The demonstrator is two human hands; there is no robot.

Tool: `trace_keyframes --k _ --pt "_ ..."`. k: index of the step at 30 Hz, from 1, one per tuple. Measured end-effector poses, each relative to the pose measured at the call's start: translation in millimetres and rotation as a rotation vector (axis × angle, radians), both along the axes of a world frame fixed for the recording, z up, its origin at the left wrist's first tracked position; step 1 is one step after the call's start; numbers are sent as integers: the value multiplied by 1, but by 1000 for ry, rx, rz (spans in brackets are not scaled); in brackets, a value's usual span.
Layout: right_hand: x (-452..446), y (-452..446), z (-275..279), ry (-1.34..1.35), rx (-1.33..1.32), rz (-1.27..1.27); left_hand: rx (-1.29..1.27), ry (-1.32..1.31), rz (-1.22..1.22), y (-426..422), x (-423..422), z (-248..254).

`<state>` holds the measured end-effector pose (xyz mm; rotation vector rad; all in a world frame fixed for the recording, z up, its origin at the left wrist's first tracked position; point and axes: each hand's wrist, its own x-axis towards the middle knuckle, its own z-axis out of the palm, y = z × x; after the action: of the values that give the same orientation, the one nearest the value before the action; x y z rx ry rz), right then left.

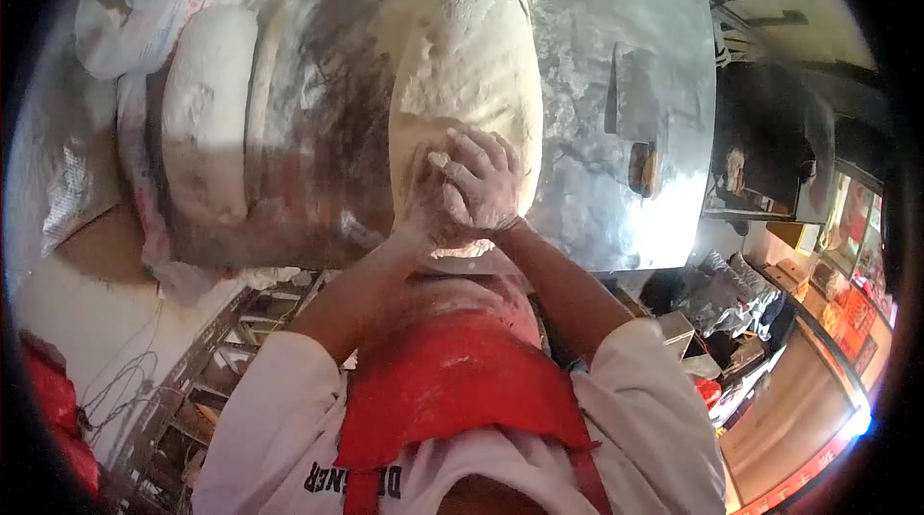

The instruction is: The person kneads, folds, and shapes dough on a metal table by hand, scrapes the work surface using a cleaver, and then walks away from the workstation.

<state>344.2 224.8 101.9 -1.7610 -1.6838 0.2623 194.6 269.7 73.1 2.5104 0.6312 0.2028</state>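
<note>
The metal tabletop [577, 53], dusted with flour in patches, spreads under the dough [467, 53] and well out to both sides of it. On the near side of the dough is the person's white shirt [650, 409], with dark lettering on the chest, and over it a red apron [452, 371] with a pale, floury patch toward the dough. The dough itself is a long, thick, pale slab lying on the tabletop, pointing away from the person, its near end under both hands. Well left of the dough and toward the far side lies a white bag [154, 5] with red print. Closer to the dough, but still apart from it, is a paler roll [207, 111], probably dough too. At the dough's near end the right grip [484, 173] lies across the left grip [435, 195], both whitened with flour and resting on the dough; whether either is clenched or merely laid flat cannot be told. Between roll and dough, against the roll, runs a narrow pale strip [265, 96]. Right of the dough, apart from it, sits a small dark piece [643, 168] with a brownish edge.
</note>
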Motion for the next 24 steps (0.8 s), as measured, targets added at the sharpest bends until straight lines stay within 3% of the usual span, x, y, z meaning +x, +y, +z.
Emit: trace_keyframes --k 1,4,5,6,9,10,11,12,13,14,16,17,19,20,22,24 --pt "1 0 0 7 12 8 8 -4 1 -3 -1 -2" --pt "-1 1 10 14 -3 -12 678 866 -168 -6 4 -13" --pt "-3 2 15 17 -21 -19 537 676 -166 7 9 45" --pt "0 9 18 -1 8 -32 571 657 -164 17 15 43" --pt "23 34 42 -79 -98 -41 -775 -746 89 48 50 8" --pt "44 59 54 -130 -154 -6 -565 -626 8 80 65 4" --pt "66 88 59 92 -154 43 -363 -495 -69 116 81 -2" --pt "81 116 80 125 -250 0 -135 -100 21 139 112 12" --pt "102 146 85 110 -369 -5 334 39 74 148 136 -23" --pt "111 162 92 78 -259 -43 150 355 15 174 141 59" --pt "115 182 79 -56 -375 -87 50 442 -148 194 159 61" --pt "109 182 58 -120 -306 -108 16 454 -161 193 155 35" --pt "98 174 22 -110 -166 -145 -589 -349 159 182 122 -40" --pt "99 180 11 -116 -98 -127 -591 -348 169 194 116 -84" --pt "102 195 2 -153 -124 -107 -2194 -357 478 182 77 -141" --pt "99 199 -7 -163 -97 -107 -1765 -410 333 188 74 -133"
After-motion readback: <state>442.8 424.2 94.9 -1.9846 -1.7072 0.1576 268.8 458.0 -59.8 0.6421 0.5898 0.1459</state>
